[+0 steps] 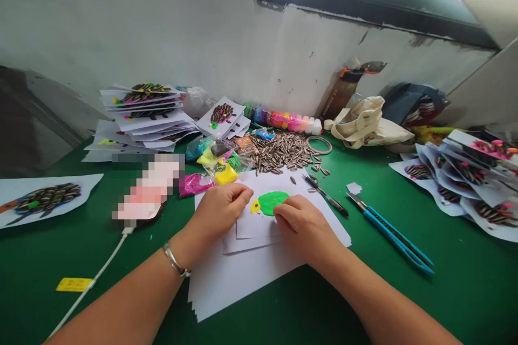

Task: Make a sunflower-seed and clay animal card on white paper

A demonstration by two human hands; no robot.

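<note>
White paper sheets lie stacked before me. On the top one is a flat green clay oval, with a small yellow clay head at its left end bearing a dark dot. My left hand, a metal bangle on its wrist, is closed in a pinch just left of the yellow head; whatever its fingertips hold is too small or hidden. My right hand is closed too, its curled fingers at the right edge of the green clay. I cannot make out anything in them.
Sunflower seeds lie heaped behind the paper, beside bagged clay and a tape roll. On the right are a pen, a blue craft knife and stacked seed pictures. A phone with cable lies left.
</note>
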